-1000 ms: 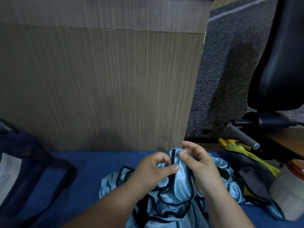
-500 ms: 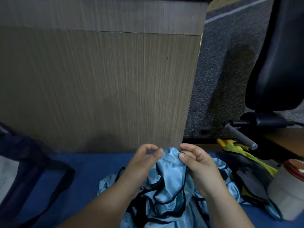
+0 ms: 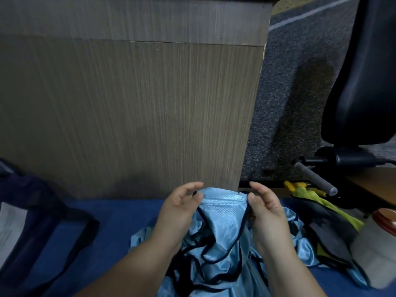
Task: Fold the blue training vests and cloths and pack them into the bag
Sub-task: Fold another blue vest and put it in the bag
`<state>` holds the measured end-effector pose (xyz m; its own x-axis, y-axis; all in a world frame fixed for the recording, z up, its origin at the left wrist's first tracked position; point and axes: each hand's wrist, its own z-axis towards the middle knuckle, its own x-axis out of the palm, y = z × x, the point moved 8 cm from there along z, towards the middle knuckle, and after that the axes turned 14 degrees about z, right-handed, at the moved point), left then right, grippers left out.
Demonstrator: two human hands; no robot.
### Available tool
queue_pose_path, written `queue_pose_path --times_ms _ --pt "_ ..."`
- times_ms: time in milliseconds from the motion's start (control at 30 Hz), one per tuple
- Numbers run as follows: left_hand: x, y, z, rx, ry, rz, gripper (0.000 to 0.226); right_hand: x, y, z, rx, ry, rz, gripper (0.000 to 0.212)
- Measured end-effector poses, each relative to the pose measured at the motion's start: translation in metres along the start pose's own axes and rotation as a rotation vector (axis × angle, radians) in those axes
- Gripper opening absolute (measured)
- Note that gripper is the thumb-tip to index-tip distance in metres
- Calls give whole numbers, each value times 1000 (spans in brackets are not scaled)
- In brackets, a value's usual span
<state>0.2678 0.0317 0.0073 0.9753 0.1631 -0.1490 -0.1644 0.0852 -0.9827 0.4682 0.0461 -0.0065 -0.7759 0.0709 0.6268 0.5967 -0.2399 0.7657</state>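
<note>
Pinching the top edge of a light blue training vest [image 3: 222, 213], both hands sit low in the middle of the frame. The left hand [image 3: 182, 209] grips the left corner of that edge, thumb against the shiny fabric and fingers curled over the top. The right hand [image 3: 265, 206] grips the right corner the same way, thumb in front and fingers behind. Between them the edge is pulled into a short, nearly level band, and it is raised above the rest of the fabric.

Below the hands the vest drops into a crumpled heap with its dark trim looping through the folds, and that heap rests on the blue bench [image 3: 128, 221] at the bottom centre. How many vests make up the heap cannot be told from here.

Over at the lower left lies the dark navy bag [image 3: 32, 211], well apart from the vest, with its strap [image 3: 81, 239] curving across the blue surface. Something white [image 3: 8, 228] shows inside it at the frame's left edge.

To the right of the heap lie a dark grey cloth [image 3: 327, 232] and a yellow-green cloth [image 3: 321, 202], the grey one touching the blue fabric. A whitish jar [image 3: 377, 249] with a reddish-brown lid [image 3: 385, 215] stands at the lower right edge.

Behind it all, a wood-grain panel [image 3: 128, 103] fills the upper left and centre. Grey carpet [image 3: 289, 82] and a black chair [image 3: 364, 71] take the upper right.
</note>
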Motion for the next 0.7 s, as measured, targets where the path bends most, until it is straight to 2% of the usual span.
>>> queue_pose_path --times_ms 67,133,200,233,267,300,367,467,567,633,700 --pt "2 -1 0 12 14 9 19 1 -6 -1 18 12 -43 20" --pt "3 -3 0 22 35 8 18 9 -10 -3 52 108 -115 18" --pt "3 -5 1 38 54 32 18 19 -18 -9 109 279 -333 56" --pt "3 -6 1 49 57 60 19 23 -22 -12 121 337 -480 66" --pt "2 -7 2 58 57 96 19 26 -24 -13 104 348 -621 68" --pt "1 -8 3 59 59 119 20 28 -22 -13 60 327 -718 62" --pt "0 -9 5 55 104 133 23 34 -14 -13 -48 301 -775 36" --pt "-3 -14 6 69 254 178 32 36 -5 -8 -148 262 -866 12" --pt "-19 -26 7 25 305 179 44 34 6 -7 -192 213 -910 4" --pt "-37 -42 5 35 295 202 50 39 17 -9 -203 192 -884 7" --pt "-57 -62 2 69 299 213 64 50 31 -12 -211 207 -854 11"
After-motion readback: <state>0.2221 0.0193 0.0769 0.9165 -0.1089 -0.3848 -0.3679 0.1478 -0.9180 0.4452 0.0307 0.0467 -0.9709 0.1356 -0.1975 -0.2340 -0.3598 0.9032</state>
